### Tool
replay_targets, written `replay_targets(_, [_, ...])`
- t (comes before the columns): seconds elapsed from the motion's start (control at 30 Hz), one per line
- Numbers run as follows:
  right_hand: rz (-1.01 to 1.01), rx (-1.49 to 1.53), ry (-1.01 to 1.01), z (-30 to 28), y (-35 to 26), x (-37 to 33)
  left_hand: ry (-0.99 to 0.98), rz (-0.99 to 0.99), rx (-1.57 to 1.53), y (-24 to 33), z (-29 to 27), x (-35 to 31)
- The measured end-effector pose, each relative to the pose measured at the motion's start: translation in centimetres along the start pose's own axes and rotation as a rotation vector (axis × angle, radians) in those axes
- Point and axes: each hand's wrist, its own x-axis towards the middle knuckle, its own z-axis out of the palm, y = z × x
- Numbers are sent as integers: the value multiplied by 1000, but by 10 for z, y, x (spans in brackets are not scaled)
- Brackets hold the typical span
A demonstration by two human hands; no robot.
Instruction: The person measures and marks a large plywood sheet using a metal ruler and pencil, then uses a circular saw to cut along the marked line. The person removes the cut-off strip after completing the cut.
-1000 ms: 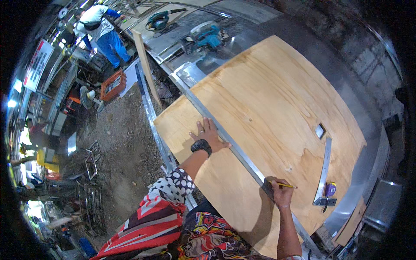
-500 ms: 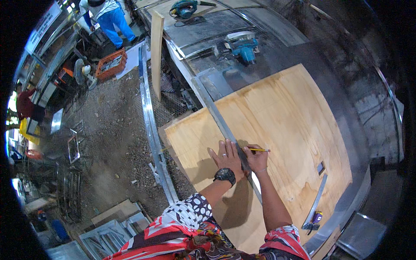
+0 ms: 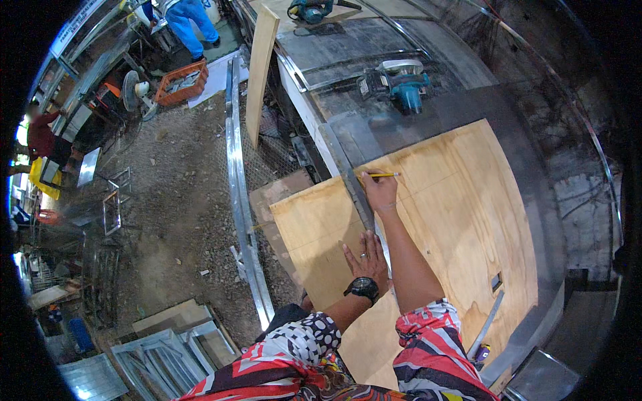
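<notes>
Pencil (image 3: 386, 175) near the far edge of the plywood (image 3: 468, 194).
The right hand (image 3: 381, 194) pinches it, tip hard to make out; the flat, spread left hand (image 3: 370, 262) hides part of the metal bar (image 3: 343, 162).

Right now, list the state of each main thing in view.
Metal bar: lying across the plywood sheet
Plywood sheet: laid flat, with a small rectangular hole
Left hand: open, fingers at the metal bar
Right hand: closed on the pencil
Pencil: gripped
Circular saw: upright, no hand on it
Orange crate: open-topped, pieces inside
Fan: upright; running or off, unclear
</notes>
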Motion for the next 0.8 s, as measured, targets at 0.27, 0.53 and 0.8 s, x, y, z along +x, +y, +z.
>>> replay_targets(0.27, [-84, -60, 46, 10, 33, 39, 8, 32, 50, 5, -5, -2])
replay_targets(0.53, [-157, -343, 28, 1, 19, 15, 100, 42, 95, -3, 17, 8])
replay_targets(0.8, [102, -467, -73, -98, 36, -119, -107, -14, 230, -2, -13, 4])
